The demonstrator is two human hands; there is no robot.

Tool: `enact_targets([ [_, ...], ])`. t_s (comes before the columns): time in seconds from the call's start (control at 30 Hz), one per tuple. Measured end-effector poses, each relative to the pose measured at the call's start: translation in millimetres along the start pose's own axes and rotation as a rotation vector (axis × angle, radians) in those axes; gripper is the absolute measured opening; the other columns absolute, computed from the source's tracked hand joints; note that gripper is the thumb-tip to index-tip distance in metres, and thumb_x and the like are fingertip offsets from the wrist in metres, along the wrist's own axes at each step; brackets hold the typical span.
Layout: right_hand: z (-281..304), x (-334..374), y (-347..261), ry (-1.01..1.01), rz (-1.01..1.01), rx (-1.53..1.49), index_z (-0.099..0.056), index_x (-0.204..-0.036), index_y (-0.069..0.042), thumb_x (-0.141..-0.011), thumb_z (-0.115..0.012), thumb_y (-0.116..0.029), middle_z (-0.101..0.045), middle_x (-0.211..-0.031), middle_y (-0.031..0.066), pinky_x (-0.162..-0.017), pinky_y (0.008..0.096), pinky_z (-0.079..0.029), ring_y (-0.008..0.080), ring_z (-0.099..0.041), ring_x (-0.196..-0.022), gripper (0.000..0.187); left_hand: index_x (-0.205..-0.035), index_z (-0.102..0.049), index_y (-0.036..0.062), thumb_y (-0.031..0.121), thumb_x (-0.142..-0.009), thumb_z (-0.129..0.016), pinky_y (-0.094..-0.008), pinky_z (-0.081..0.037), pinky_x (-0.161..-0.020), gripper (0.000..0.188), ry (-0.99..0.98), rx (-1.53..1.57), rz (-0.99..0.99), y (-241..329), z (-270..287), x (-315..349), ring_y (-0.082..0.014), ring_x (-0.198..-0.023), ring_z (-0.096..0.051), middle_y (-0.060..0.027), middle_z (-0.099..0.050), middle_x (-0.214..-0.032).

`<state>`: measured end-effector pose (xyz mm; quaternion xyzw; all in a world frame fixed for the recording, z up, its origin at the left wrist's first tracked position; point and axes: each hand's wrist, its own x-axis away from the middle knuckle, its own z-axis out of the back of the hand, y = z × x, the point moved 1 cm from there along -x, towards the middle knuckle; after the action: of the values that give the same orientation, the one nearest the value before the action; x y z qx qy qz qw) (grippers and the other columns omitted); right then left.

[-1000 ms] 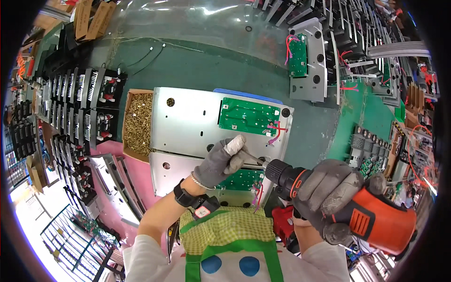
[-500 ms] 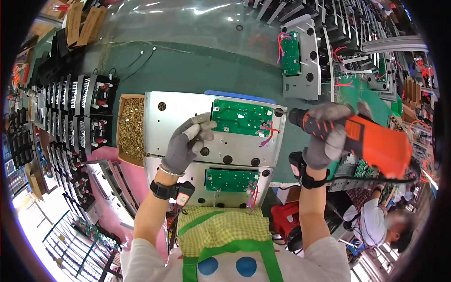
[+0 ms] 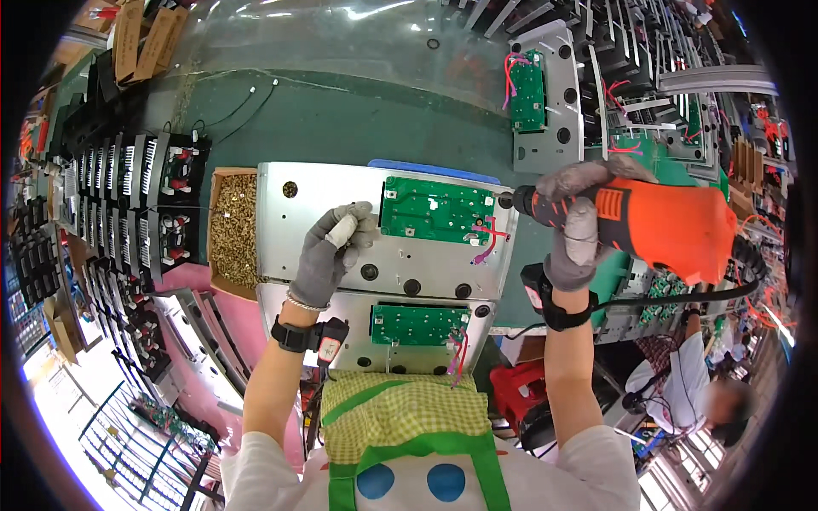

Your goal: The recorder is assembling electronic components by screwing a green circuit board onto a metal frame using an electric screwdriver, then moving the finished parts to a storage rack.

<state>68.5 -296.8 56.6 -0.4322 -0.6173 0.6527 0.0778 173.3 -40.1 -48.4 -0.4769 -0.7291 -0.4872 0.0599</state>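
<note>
My right hand (image 3: 579,226), in a grey glove, grips an orange corded power screwdriver (image 3: 682,221). Its dark nose points left, at the right edge of a silver metal plate (image 3: 319,192). On that plate lies a green circuit board (image 3: 436,213) with red and purple wires at its right end. Over the plate, just left of the board, is my gloved left hand (image 3: 328,255). Its fingers are curled with the tips together; anything between them is too small to make out. A second metal plate (image 3: 341,341) with another circuit board (image 3: 417,325) lies nearer to me.
Left of the plates stands a cardboard box of small brass-coloured screws (image 3: 234,230). A further plate with a board (image 3: 528,94) lies at the far right. Rows of black and silver parts (image 3: 128,170) line the left. A co-worker (image 3: 682,375) sits at the lower right.
The screwdriver has shifted left and turned more level, its nose now at the plate's right edge. My left hand has drawn back slightly left, away from the circuit board.
</note>
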Motion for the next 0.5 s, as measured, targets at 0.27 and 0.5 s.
enact_targets([
  [0.27, -14, 8, 3, -0.009, 0.000, 0.013, -0.033, -0.120, -0.003, -0.078, -0.069, -0.006, -0.061, -0.082, 0.0124, -0.063, 0.0295, -0.052, 0.0181, -0.060, -0.067, 0.056, -0.115, -0.053, -0.0013, 0.019, -0.094, -0.047, -0.0163, -0.038, -0.052, 0.030, -0.023, -0.011, -0.046, 1, -4, 3, -0.0065, -0.073, -0.055, -0.0051, -0.060, -0.091],
  [0.5, -46, 5, -75, -0.181, 0.003, -0.440, -0.044, -0.118, 0.002, -0.074, -0.068, -0.034, -0.048, -0.075, 0.0032, -0.051, 0.0291, -0.043, 0.0145, -0.050, -0.061, 0.062, -0.084, -0.057, 0.0072, 0.036, -0.091, -0.054, -0.0166, -0.032, -0.040, 0.030, -0.208, 0.172, 0.077, 2, -26, 27, -0.0032, -0.044, -0.040, 0.0032, -0.052, -0.062],
])
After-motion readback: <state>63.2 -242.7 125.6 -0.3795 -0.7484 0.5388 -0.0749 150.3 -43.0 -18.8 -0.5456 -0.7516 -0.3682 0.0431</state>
